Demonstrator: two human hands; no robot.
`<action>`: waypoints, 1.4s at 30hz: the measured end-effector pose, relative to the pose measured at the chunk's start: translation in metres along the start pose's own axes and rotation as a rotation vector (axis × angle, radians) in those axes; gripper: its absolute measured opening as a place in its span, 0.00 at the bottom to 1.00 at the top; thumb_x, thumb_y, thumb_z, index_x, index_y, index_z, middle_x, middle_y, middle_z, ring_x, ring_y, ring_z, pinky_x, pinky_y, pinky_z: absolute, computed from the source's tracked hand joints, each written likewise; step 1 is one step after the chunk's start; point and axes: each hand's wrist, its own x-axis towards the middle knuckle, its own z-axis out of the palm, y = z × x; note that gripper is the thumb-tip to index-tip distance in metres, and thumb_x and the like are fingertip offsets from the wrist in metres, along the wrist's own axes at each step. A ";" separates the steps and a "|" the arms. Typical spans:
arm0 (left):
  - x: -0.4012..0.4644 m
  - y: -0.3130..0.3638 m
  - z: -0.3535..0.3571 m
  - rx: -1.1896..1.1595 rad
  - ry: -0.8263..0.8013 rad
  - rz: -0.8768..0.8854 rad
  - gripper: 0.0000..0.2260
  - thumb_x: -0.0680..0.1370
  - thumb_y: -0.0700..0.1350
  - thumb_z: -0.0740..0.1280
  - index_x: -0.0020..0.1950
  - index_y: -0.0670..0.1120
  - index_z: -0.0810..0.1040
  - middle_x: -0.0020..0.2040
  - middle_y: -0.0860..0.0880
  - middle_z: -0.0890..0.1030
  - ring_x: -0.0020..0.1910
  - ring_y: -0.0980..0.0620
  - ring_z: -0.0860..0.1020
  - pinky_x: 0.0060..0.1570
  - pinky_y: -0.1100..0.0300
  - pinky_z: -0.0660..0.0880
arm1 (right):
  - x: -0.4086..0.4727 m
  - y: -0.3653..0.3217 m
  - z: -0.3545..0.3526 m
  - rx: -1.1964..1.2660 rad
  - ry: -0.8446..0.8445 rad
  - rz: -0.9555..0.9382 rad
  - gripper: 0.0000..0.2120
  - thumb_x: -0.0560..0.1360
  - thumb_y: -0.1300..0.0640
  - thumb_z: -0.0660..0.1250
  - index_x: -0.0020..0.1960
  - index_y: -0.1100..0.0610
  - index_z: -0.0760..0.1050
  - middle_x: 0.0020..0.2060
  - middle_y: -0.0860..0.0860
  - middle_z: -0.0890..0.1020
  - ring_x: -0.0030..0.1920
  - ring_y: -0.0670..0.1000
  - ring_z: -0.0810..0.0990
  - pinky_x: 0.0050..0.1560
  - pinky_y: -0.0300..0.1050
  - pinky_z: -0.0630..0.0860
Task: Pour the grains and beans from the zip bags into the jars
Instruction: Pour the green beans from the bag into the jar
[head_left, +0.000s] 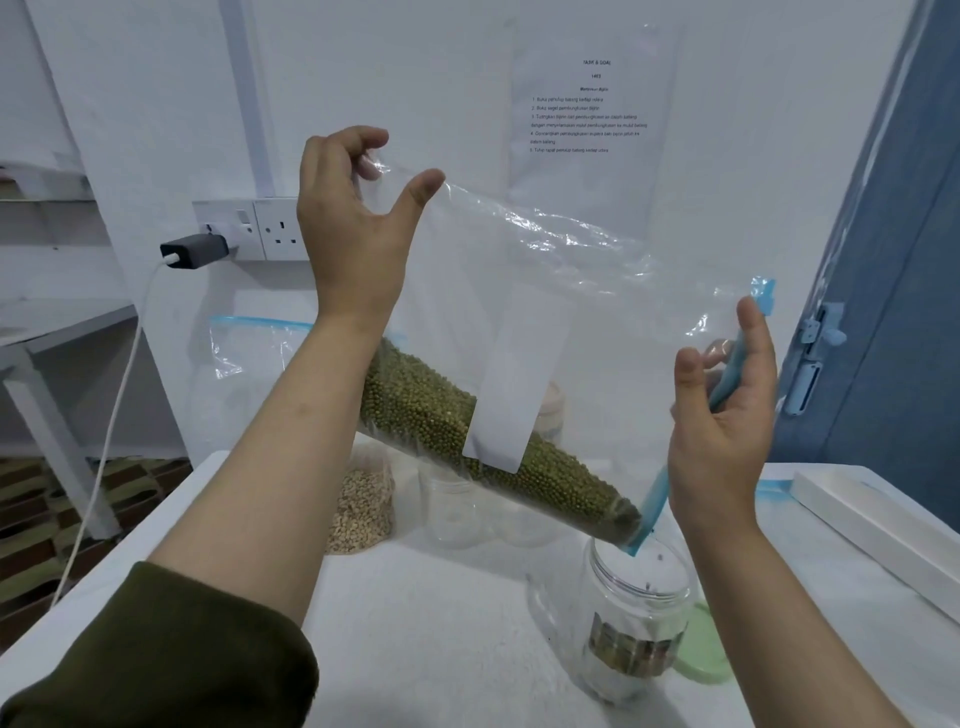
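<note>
Clear zip bag (545, 291) of green beans (447, 415), tilted above the desk (415, 623), blue zip corner dipping over the open jar (636, 613) near the right edge. Left hand (353, 228) pinching the raised corner; right hand (722, 426) gripping the zip edge. Behind, another bag of pale grains (363, 504).

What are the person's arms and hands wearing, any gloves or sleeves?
No gloves: both the left hand and the right hand are bare, with no rings or watch visible. The left arm has a dark olive-green sleeve pushed up toward the elbow; the right forearm shows no sleeve.
</note>
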 end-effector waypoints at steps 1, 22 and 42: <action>0.000 0.000 0.000 -0.001 -0.001 -0.002 0.20 0.72 0.52 0.76 0.56 0.42 0.77 0.48 0.56 0.71 0.45 0.61 0.72 0.55 0.66 0.72 | 0.000 0.000 0.000 0.002 0.000 0.002 0.25 0.81 0.50 0.65 0.77 0.46 0.64 0.52 0.50 0.73 0.48 0.47 0.72 0.60 0.67 0.76; -0.004 0.000 0.000 0.017 -0.002 -0.006 0.22 0.73 0.53 0.76 0.57 0.39 0.77 0.49 0.51 0.72 0.45 0.61 0.71 0.54 0.69 0.71 | -0.001 0.003 0.000 -0.011 0.021 0.004 0.25 0.81 0.52 0.65 0.76 0.44 0.64 0.52 0.50 0.73 0.49 0.47 0.73 0.62 0.65 0.75; -0.006 -0.002 0.002 0.010 0.001 -0.030 0.22 0.72 0.54 0.76 0.57 0.40 0.77 0.47 0.56 0.70 0.45 0.60 0.72 0.54 0.70 0.70 | -0.002 0.002 0.001 -0.030 0.030 0.011 0.25 0.81 0.52 0.65 0.76 0.45 0.64 0.55 0.52 0.75 0.51 0.46 0.75 0.63 0.60 0.77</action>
